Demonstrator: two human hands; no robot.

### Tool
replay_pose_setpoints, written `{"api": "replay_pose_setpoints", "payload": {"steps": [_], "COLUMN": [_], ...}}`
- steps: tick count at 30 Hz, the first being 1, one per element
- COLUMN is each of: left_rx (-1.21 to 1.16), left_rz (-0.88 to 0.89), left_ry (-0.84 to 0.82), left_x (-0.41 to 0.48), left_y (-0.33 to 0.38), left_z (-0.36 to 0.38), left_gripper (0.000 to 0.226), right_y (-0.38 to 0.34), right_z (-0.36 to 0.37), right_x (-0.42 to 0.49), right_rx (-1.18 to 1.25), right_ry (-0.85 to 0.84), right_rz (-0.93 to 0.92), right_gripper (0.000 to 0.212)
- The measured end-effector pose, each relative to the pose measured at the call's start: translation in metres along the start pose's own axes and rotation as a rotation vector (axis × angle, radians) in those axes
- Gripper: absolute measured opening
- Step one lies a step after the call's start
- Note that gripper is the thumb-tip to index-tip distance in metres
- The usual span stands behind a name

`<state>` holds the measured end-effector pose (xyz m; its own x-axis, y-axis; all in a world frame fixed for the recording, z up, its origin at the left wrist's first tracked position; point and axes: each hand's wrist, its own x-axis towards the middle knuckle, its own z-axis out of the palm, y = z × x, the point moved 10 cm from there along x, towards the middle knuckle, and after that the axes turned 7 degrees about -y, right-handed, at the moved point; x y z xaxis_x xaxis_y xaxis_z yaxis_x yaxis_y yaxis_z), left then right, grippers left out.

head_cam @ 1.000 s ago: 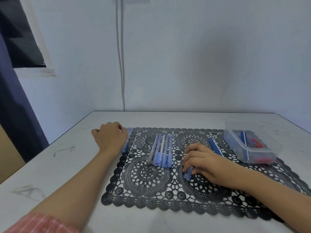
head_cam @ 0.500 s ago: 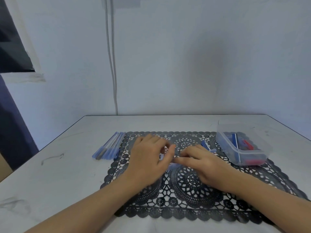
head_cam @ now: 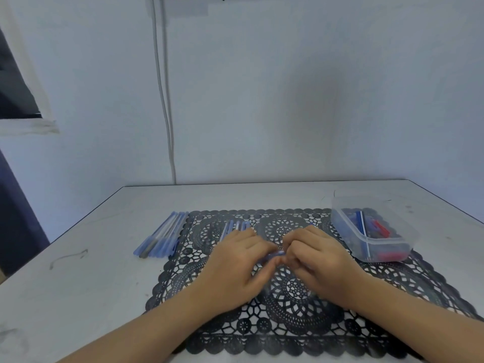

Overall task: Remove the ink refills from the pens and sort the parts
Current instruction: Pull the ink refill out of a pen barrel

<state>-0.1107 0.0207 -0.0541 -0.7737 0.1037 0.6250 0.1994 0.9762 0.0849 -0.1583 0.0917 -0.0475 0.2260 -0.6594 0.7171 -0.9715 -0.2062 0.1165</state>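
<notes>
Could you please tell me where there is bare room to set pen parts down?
Free: the table left of the mat, nearer than the pen bundle; the far strip between mat and wall. Crowded: mid-mat, where left hand and right hand grip a pen, loose pens behind them, the container at right.

Passing room over table (head_cam: 78, 297) at nine o'clock, pen row (head_cam: 162, 235) blocking ten, tub (head_cam: 385, 248) blocking two, seemingly loose pens (head_cam: 237, 226) at twelve.
</notes>
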Motion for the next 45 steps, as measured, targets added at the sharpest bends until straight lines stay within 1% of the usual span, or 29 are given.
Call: {"api": "replay_pose_setpoints", "payload": {"steps": [3,6,7,10,14,19,25,28,29,32,33,37,45], "left_rx": [0.074,0.113,0.115,0.091,0.097,0.121,0.237,0.276,0.287,0.319,0.328,0.37,0.448], "left_rz": [-0.002,-0.063,-0.092,-0.176,-0.222,-0.218,-0.226,-0.222,-0.217,-0.195,-0.188,-0.169,-0.147], "left_ry": [-0.017,-0.045,-0.051,-0.032,0.008,0.09,0.149,0.177,0.184,0.207,0.213,0.211,0.198], "left_x": [0.0,-0.003,-0.003,-0.004,-0.004,-0.003,-0.005,-0.006,-0.006,-0.006,-0.006,-0.006,-0.006], "left_y": [-0.004,-0.014,-0.018,-0.029,-0.035,-0.033,-0.036,-0.036,-0.035,-0.032,-0.031,-0.029,-0.027], "left_z": [0.004,0.008,0.009,0.005,0.0,-0.011,-0.018,-0.02,-0.021,-0.024,-0.024,-0.025,-0.022], "left_gripper": [0.022,0.023,0.024,0.029,0.027,0.019,0.028,0.03,0.03,0.034,0.035,0.036,0.032], "right_y": [0.006,0.011,0.014,0.028,0.04,0.042,0.046,0.051,0.051,0.05,0.049,0.047,0.041], "right_z": [-0.001,0.001,0.001,-0.001,-0.003,-0.004,-0.002,0.001,0.001,0.001,0.001,0.004,-0.002], "right_x": [0.0,-0.001,-0.001,-0.003,-0.006,-0.007,-0.008,-0.009,-0.009,-0.007,-0.007,-0.005,-0.005], "right_rx": [-0.039,-0.096,-0.106,-0.115,-0.091,-0.098,-0.104,-0.096,-0.091,-0.099,-0.109,-0.168,-0.174], "right_ry": [0.011,-0.004,-0.008,-0.011,-0.005,0.001,-0.026,-0.043,-0.045,-0.042,-0.044,-0.067,-0.031], "right_rz": [0.042,0.067,0.084,0.159,0.227,0.256,0.306,0.326,0.322,0.309,0.302,0.272,0.187], "right_gripper": [0.011,0.003,0.003,0.014,0.02,0.029,0.042,0.038,0.04,0.05,0.049,0.028,0.022]}}
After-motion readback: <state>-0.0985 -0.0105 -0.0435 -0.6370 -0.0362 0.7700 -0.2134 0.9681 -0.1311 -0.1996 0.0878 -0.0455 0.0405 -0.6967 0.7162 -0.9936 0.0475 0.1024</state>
